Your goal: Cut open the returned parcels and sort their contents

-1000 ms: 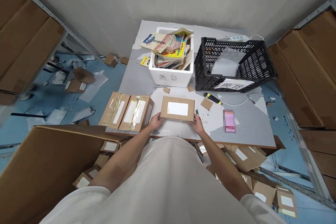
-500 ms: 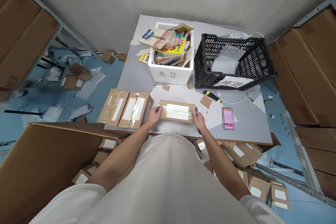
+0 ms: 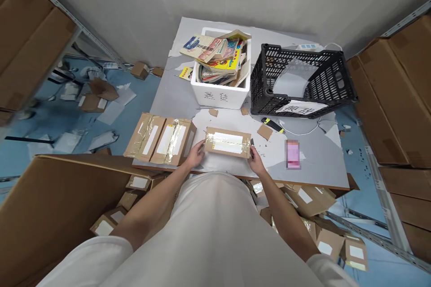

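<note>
A taped cardboard box (image 3: 227, 142) with a white label is in front of me at the near part of the table. My left hand (image 3: 195, 154) is at its left end, fingers curled against the side. At the opposite end my right hand (image 3: 256, 160) grips the lower right corner. Part of the fingers of both hands is hidden by the box. Left of it stand two more taped boxes, a nearer-to-me one (image 3: 173, 141) and an outer one (image 3: 144, 138), side by side.
A white foam box (image 3: 220, 95) full of books and a black plastic crate (image 3: 303, 80) stand at the back. A utility knife (image 3: 272, 124), cardboard scraps (image 3: 264, 132) and a pink blurred item (image 3: 293, 154) lie on the right. Parcels (image 3: 310, 196) are heaped below the table.
Both hands have slid slightly down and toward the box's ends. My left thumb has come off the box's top. The box itself has barely moved.
</note>
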Motion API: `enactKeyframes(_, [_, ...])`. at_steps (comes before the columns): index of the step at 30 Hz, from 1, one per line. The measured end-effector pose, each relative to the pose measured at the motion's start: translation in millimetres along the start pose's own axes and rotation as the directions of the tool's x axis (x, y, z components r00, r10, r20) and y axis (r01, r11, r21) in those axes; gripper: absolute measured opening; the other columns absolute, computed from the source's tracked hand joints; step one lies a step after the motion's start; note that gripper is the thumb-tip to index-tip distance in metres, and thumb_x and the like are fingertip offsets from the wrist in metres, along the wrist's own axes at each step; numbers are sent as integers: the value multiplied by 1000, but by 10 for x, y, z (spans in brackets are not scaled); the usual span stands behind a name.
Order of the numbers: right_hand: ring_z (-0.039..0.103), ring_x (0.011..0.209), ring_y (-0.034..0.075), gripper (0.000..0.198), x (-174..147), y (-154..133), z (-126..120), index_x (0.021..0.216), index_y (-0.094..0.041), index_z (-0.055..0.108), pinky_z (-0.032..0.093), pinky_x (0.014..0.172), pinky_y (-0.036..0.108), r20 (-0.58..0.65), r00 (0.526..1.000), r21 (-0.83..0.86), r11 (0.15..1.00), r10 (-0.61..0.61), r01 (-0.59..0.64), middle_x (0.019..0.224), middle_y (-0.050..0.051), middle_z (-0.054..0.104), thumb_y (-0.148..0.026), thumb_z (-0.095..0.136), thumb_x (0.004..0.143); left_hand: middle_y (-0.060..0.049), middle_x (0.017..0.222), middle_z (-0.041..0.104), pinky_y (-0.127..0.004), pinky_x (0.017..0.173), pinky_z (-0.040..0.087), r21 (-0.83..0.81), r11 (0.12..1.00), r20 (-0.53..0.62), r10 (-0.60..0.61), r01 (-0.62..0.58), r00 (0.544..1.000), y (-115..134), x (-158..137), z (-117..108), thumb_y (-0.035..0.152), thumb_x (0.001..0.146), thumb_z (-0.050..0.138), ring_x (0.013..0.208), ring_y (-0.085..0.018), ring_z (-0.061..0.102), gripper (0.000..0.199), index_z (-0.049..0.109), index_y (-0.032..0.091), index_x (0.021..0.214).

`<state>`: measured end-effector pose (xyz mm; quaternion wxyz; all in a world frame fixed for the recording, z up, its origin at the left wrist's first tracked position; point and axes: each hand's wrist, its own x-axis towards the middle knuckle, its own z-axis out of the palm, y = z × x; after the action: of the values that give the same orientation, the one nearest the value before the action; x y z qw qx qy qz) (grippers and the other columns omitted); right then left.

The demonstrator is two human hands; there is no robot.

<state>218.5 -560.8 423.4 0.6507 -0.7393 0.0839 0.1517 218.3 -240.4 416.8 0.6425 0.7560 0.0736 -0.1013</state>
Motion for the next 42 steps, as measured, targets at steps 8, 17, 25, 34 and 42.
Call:
enactKeyframes(8, [50,122,27,76,37,-37,39,142,-23,30,45,98,44,54,998,-51,998,-26,29,138,15,46,-30,62,73,-16,133,55,-42,104,42,-37,999,9,-11,11,1000,-32,60,63,34,76,61,121,-25,55,65,44,14,135])
enactKeyframes(17, [60,102,22,51,55,-404,-103,131,-22,48,46,94,40,126,989,-272,956,-82,114,118,9,62,-45,48,86,-12,108,70,-41,91,50,73,993,-120,-82,91,989,306,154,-78,48,76,62,98,-26,65,45,69,15,105])
enactKeyframes(25, [60,105,26,56,252,-328,-78,110,-19,65,43,96,41,10,995,-325,941,96,-88,110,10,68,-63,41,85,-12,99,71,-42,82,53,44,990,-90,-128,132,988,228,335,8,47,80,54,87,-24,66,44,71,12,100])
enactKeyframes(34, [62,105,20,56,110,-92,-69,131,-23,51,50,91,39,28,989,-8,989,146,-146,123,8,62,-56,42,85,-11,128,60,-44,106,38,65,995,-10,-70,70,998,34,108,36,21,71,55,120,-24,55,55,57,16,126])
enactKeyframes(42, [52,120,25,83,-103,23,56,144,-22,33,43,100,44,124,990,-232,972,61,-31,137,12,50,-27,68,69,-12,134,56,-43,103,42,110,990,28,-92,88,995,-123,-60,100,32,73,59,122,-27,53,64,50,15,133])
